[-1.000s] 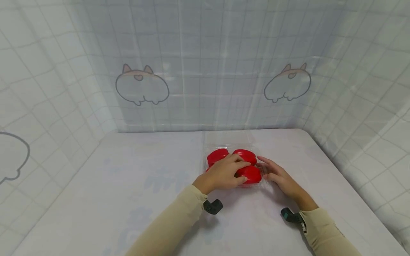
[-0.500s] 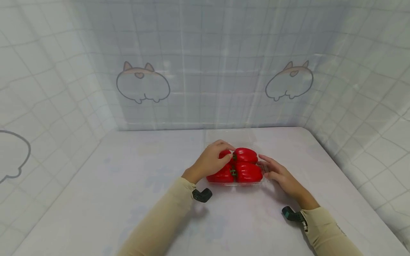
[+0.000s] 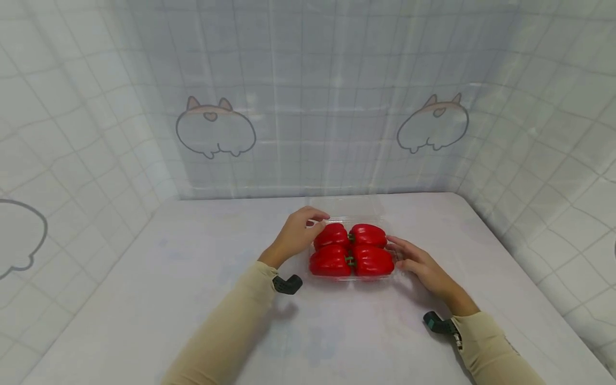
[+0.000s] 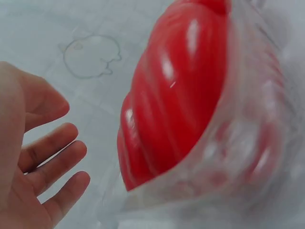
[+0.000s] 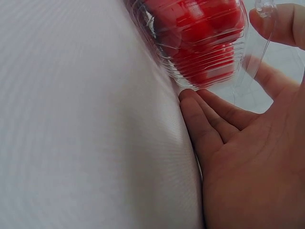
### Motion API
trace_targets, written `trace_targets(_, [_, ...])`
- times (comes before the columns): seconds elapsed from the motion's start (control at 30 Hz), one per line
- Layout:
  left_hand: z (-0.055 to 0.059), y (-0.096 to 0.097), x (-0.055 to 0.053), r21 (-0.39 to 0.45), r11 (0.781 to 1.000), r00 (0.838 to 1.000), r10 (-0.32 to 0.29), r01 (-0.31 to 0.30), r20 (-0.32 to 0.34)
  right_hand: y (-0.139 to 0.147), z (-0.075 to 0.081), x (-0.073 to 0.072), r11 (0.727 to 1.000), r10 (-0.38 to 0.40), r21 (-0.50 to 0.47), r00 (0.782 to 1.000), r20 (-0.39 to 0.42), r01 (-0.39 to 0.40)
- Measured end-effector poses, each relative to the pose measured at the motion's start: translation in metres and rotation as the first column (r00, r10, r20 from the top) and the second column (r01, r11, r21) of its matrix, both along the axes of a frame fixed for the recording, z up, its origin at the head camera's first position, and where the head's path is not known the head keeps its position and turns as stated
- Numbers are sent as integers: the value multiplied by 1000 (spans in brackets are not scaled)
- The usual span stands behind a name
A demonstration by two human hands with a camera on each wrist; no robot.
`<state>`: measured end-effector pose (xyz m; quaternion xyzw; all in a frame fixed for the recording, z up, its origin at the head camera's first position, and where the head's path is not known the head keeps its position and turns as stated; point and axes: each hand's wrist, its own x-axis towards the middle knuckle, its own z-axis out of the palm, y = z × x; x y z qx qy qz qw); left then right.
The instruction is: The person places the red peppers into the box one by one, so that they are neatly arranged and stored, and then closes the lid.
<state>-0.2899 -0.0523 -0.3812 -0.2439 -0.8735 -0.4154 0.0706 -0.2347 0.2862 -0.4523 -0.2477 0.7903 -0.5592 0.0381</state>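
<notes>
Red bell peppers with green stems fill a clear plastic clamshell container, two at the back and two at the front. My left hand hovers at the back-left pepper, fingers loosely bent and holding nothing. In the left wrist view, a gap separates that hand from the red pepper. My right hand rests on the table by the container's right side. Its relaxed fingers reach the container's ribbed wall in the right wrist view, with the thumb near the clear rim.
The container's clear lid lies folded back toward the rear wall. White table surrounds the container. Grid-patterned curtains with animal drawings enclose the back and sides. Dark wrist cameras sit at both sleeve cuffs.
My left hand has moved left and back from over the peppers to the container's back-left corner, uncovering the peppers and their stems. The right hand and the container have stayed in place.
</notes>
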Motion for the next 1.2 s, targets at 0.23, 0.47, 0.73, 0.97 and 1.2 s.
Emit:
trace_targets(0.23, [-5,-11,-12,81,995,998,53,-57,43,1,1,1,1000,2,3,1000,-9,-2])
trace_targets(0.47, [-12,-15,-24,120,984,987,117,-130,109,-1,2,0,1000,8,3,1000,16,-9])
trace_targets(0.73, [-16,-16,-39,151,966,962,178,-211,207,-4,2,-1,1000,5,7,997,75,-5])
trace_targets(0.97, [-20,-15,-51,192,931,906,227,-309,357,-7,3,0,998,-16,61,995,99,10])
trace_targets(1.2, [-25,-10,-61,254,898,843,195,-359,501,-7,4,1,998,-19,64,993,113,11])
